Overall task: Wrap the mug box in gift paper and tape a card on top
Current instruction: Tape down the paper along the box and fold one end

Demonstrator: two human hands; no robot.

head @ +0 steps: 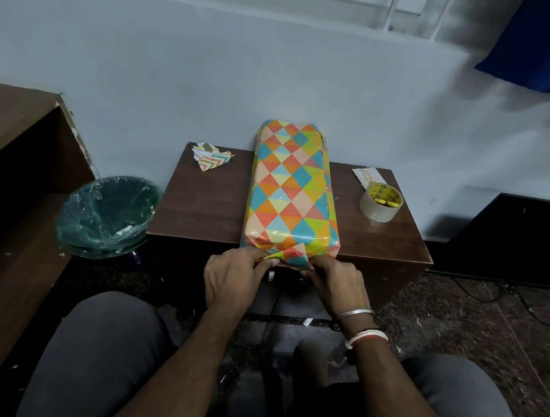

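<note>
Nearly wrapped: my left hand (226, 281), right hand (336, 288) pinch mug box (289, 189) end flap (291, 256), fingers curled; card (366, 175) not yet taped.

Long box in multicoloured triangle-print paper (290, 189) lengthwise on brown wooden table (199, 207); left hand (231, 279), right hand (337, 283) pinch near-end paper flap (291, 256); clear tape roll (381, 201) right.

To the left of our fingers (249, 255) we see a green bin (108, 215) lined with clear plastic, standing on the floor just beside the small brown table (207, 201). Beyond the fingers and to their left, a heap of patterned paper scraps (212, 159) lies near the table's far edge. Further left runs a wooden desk (15, 136). Far above and right of the fingers hangs a blue curtain (545, 42) against the pale wall (213, 68).
</note>
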